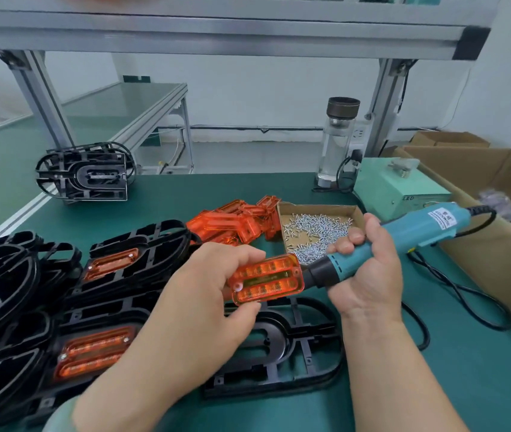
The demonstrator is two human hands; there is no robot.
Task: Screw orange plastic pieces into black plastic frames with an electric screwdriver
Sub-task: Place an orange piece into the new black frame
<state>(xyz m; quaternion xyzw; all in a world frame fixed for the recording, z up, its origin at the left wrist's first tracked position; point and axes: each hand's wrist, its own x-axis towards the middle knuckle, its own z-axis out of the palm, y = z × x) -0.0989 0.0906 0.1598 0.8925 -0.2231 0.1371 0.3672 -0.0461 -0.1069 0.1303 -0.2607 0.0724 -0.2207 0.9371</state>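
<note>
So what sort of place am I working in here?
Probably a factory assembly bench: stacked black frames, a cardboard box of loose screws, and a corded electric screwdriver gripped in the right hand.

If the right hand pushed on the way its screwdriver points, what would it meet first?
Probably the orange piece held in the left hand: the screwdriver in the right hand noses up to its edge, though depth is unclear.

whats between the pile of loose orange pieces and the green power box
A shallow cardboard tray holding silver screws, shown in the head view.
</note>
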